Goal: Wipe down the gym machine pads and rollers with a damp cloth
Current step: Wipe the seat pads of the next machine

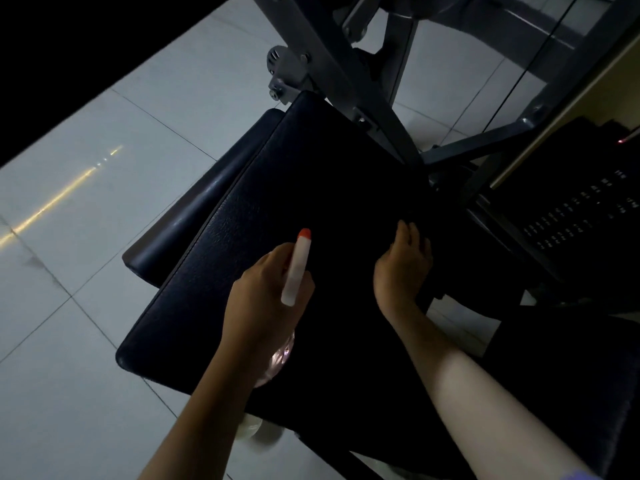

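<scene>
Head view: one large pad, black grained upholstery, fills the centre of the frame directly under both hands, bolted to a grey steel frame. One narrower pad, rounded and possibly a roller, lies just beside its left edge and lower. Left hand is wrapped round one spray bottle: white head with orange tip pointing forward over the pad, clear body showing below the wrist. Right hand rests at the right edge of the large pad with its fingers bent. The area is too dark to say whether it clutches something or merely rests there, so its state cannot be told. No cloth can be made out; if dark, it may be under that hand. Count: two hands, two pads, one bottle, one weight stack at right, tiled floor at left. Handling, as judgement: the pads look soft over a firm base and fixed in place, so they should take firm flat pressure without shifting; the grain will likely hold moisture, so slow overlapping strokes suit. A damp cloth would be limp and is best bunched in the palm. The bottle looks light plastic, slippery if wet, and is best held at the neck
</scene>
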Tool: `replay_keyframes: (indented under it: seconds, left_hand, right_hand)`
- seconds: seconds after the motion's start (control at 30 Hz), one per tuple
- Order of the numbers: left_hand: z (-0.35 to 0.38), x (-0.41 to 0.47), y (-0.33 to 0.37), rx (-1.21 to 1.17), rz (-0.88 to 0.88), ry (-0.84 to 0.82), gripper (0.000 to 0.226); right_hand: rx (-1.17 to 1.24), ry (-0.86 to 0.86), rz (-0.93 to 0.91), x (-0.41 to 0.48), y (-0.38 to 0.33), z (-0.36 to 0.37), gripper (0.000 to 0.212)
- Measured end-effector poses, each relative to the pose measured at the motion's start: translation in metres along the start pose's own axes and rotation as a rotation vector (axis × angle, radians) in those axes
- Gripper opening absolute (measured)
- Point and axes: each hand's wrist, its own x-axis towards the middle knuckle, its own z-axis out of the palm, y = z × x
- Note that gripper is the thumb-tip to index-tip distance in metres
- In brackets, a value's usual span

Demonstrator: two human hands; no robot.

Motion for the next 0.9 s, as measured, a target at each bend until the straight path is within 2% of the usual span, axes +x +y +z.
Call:
replay_keyframes:
  seconds: [0.07,0.13,0.2,0.27,0.37,0.5,0.57,0.6,0.67,0.77,0.83,0.9]
  left_hand:
    - [0.0,-0.002,-0.001,0.006,0.019,0.016,0.025]
    - [-0.001,-0.005,-0.001,0.02,0.037,0.031,0.028]
    - [-0.005,-0.008,0.0,0.005,0.061,0.035,0.041]
    - [-0.008,-0.01,-0.001,-0.016,0.072,0.037,0.036]
    - [-0.014,-0.013,-0.002,-0.057,0.059,0.035,0.025]
    - [-0.017,-0.02,-0.003,-0.049,0.145,-0.004,0.028]
    - [-0.016,-0.026,-0.004,-0.035,0.147,-0.024,0.036]
    - [-0.015,-0.03,-0.005,-0.03,0.141,-0.035,0.038]
    - [-0.014,-0.037,-0.008,-0.035,0.128,-0.057,0.036]
    - [-0.014,-0.046,-0.011,-0.04,0.08,-0.094,0.02]
    - [-0.014,-0.053,-0.015,-0.007,0.081,-0.105,0.021]
    - [-0.015,-0.06,-0.021,0.015,0.08,-0.103,0.033]
  right_hand:
    - [0.009,-0.013,-0.187,-0.02,-0.02,0.01,0.053]
    - [-0.041,-0.05,-0.489,-0.046,-0.022,0.019,0.052]
    - [-0.131,-0.146,-0.757,-0.059,-0.008,0.017,0.047]
    - [-0.209,-0.174,-0.911,-0.05,0.014,0.008,0.044]
    - [-0.26,-0.124,-0.86,-0.022,0.038,-0.005,0.046]
    - [-0.026,-0.093,-0.352,-0.005,0.014,-0.002,0.048]
    - [0.03,-0.041,-0.228,-0.011,-0.005,0.005,0.049]
    - [0.016,-0.029,-0.26,-0.016,-0.009,0.008,0.049]
    - [-0.052,-0.082,-0.451,-0.031,-0.001,0.011,0.048]
    - [-0.17,-0.148,-0.745,-0.039,0.038,0.004,0.047]
    - [-0.218,-0.141,-0.819,-0.038,0.062,-0.001,0.048]
    - [-0.199,-0.137,-0.763,-0.035,0.066,-0.003,0.048]
